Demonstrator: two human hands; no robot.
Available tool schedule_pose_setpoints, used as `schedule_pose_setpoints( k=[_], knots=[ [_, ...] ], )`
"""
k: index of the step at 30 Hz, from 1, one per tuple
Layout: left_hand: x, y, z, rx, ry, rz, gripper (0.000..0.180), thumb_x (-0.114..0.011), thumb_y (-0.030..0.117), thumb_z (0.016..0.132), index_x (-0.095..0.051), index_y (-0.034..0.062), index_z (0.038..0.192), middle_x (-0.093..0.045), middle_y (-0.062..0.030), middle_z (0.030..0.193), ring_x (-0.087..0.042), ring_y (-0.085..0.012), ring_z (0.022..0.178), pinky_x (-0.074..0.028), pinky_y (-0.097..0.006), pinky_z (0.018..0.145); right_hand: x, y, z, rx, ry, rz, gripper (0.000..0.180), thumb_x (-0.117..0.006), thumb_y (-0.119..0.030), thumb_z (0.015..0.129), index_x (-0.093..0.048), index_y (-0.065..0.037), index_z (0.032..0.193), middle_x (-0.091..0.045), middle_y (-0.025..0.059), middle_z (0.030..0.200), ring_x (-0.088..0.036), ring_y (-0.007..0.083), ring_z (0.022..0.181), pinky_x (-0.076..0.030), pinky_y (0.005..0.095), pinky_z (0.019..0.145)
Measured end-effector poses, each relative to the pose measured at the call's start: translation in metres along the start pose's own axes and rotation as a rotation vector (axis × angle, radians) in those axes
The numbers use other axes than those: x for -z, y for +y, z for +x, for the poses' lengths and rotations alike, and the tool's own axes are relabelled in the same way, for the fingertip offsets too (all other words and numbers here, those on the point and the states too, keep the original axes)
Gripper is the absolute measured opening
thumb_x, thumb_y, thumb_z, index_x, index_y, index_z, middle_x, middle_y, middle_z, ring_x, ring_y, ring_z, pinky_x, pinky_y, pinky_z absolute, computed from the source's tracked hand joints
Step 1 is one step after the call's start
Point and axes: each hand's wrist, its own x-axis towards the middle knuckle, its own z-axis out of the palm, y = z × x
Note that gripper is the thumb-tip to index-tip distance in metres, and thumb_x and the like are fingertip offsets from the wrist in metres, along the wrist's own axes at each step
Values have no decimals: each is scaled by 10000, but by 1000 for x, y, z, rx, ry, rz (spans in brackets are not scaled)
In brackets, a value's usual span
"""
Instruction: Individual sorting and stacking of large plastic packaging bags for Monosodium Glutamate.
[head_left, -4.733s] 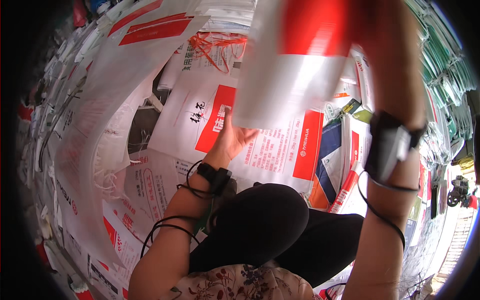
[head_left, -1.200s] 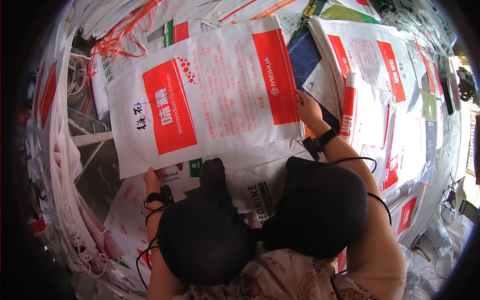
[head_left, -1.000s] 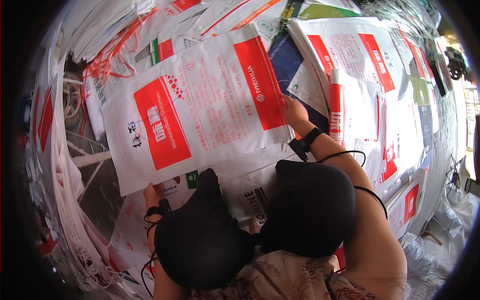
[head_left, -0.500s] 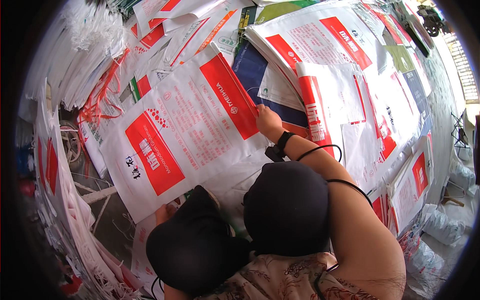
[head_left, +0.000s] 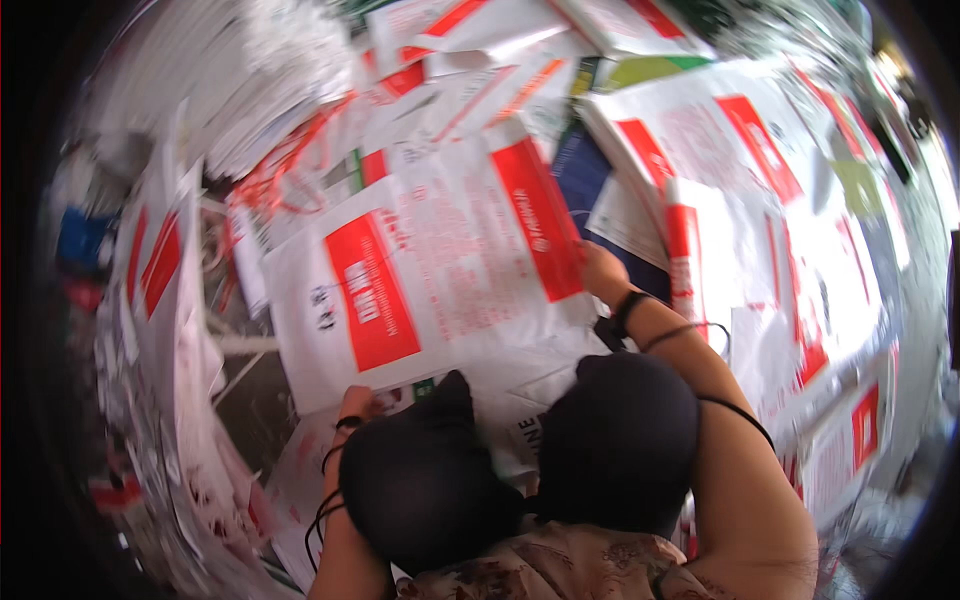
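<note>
- Over the printed sack (head_left: 455,245), mid-frame, there is room to pass from above.
- Two black-clad knees (head_left: 618,440) crowd the lower middle, close to its near edge.
- Right of the right fingers (head_left: 590,260), a folded sack (head_left: 685,240) stands in the way.
- White sheeting (head_left: 187,365) walls off the left side.

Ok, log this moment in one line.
red-white sack: printed side up | left hand: at near edge | right hand: at right edge | grip: unclear, blurred
</note>
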Motion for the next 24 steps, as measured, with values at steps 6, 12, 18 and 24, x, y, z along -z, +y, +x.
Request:
schedule_pose_setpoints(
  k=[6,12,18,24],
  knots=[
    [5,39,-29,-108,209,444,167,-708,178,619,-715,225,779,-693,-86,788,-671,-295,735,-529,-412,651,25,-34,-4,-25,-117,-11,404,-546,-203,831,-616,-69,1206,-662,224,1105,-612,394,1080,-489,447,913],
    [5,47,-83,405,298,-1016,295,-558,278,924,-628,12,1032,-688,-148,945,-687,-255,785,-562,-357,687,59,-28,62,32,-309,184,366,-624,-164,866,-604,-25,1204,-670,121,898,-641,140,593,-513,274,523],
    [-21,34,-210,249,461,-1257,373,-496,314,984,-564,24,1208,-678,-121,1047,-679,-217,909,-543,-336,780,173,-212,69,385,-321,268,307,-530,-100,926,-602,13,1202,-662,71,863,-572,89,598,-449,227,523],
    [-63,-17,-322,22,1011,-1687,363,-507,340,994,-589,45,1190,-675,-105,1047,-665,-193,949,-534,-311,807,230,-414,-42,776,-250,171,295,-518,-63,948,-611,-9,1223,-672,92,963,-643,137,796,-515,274,715]
  ],
)
